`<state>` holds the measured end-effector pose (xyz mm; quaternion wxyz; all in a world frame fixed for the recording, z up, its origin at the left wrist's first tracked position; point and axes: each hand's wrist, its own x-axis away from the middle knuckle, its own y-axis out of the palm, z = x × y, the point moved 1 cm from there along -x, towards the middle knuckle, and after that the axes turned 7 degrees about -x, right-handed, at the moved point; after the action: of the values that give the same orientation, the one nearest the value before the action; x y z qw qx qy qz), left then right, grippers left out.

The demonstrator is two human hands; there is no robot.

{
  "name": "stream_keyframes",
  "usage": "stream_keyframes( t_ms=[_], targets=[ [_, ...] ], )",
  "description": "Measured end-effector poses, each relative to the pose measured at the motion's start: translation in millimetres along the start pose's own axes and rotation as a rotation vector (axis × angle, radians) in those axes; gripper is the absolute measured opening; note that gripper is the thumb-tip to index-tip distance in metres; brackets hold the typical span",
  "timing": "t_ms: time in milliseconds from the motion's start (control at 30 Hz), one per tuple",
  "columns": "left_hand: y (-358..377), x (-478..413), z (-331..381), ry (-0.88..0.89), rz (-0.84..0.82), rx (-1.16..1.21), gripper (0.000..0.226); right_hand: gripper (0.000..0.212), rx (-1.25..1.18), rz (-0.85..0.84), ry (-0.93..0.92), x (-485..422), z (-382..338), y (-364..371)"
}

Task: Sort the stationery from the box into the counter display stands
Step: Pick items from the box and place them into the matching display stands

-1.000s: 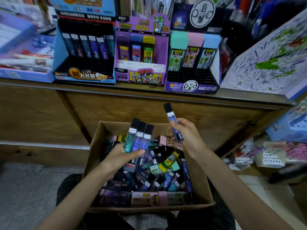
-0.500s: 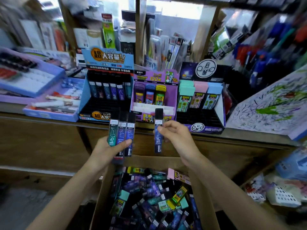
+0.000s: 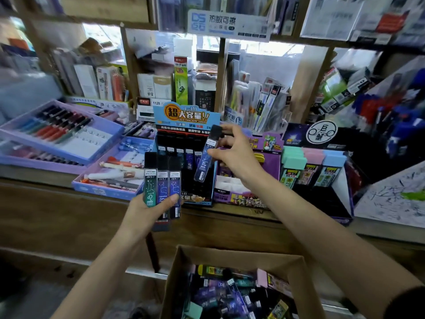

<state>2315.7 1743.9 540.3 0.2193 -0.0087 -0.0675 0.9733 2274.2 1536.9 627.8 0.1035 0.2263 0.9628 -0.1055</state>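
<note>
Now both hands are up from the cardboard box [image 3: 241,252] at the bench [image 3: 57,215]: the right hand [image 3: 232,155] pinches one blue lead case [image 3: 205,161], tilted, just in front of the blue display stand [image 3: 184,119], while the left hand [image 3: 147,208] grips three spare cases [image 3: 162,184] upright. Slotting looks next, with the box far from emptied

The right hand [image 3: 234,155] has lifted its single blue lead case [image 3: 205,163] out of the box [image 3: 241,256] and carried it far, up to the blue display stand [image 3: 184,116]. The case now hangs tilted before the stand's right-hand slots, perhaps just short of them. The left hand [image 3: 147,210] has risen too, holding its three cases [image 3: 162,183] fanned at the stand's near left corner.
</note>
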Motion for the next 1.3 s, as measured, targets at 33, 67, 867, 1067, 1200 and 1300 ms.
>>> stream_keyframes(
  t_ms=[33,67,867,1067,1200,1300],
  targets=[
    [-1.7,-1.2,-1.0,-0.010,0.001,0.010,0.015,0.048,0.019,-0.013,0.008,-4.6,-0.3,2.5],
    [-3.0,-2.2,-2.0,-0.022,-0.001,0.025,0.018,0.049,0.037,-0.023,0.011,-8.6,-0.4,4.2],
    [-1.6,-20.5,-19.2,-0.060,0.005,0.072,0.029,0.026,0.836,0.002,-0.259,-56.6,12.4,3.9],
    [-2.1,-18.8,-15.4,-0.035,0.011,0.041,0.023,0.021,0.805,0.054,-0.308,-54.8,10.0,5.5],
    [-1.4,-17.7,-14.4,-0.036,0.019,0.038,0.021,0.019,0.871,0.055,-0.303,-55.8,10.1,4.5],
    [-1.1,-17.9,-14.0,-0.039,0.024,0.035,0.019,0.026,1.017,0.036,-0.309,-57.0,13.0,2.2]
  ],
)
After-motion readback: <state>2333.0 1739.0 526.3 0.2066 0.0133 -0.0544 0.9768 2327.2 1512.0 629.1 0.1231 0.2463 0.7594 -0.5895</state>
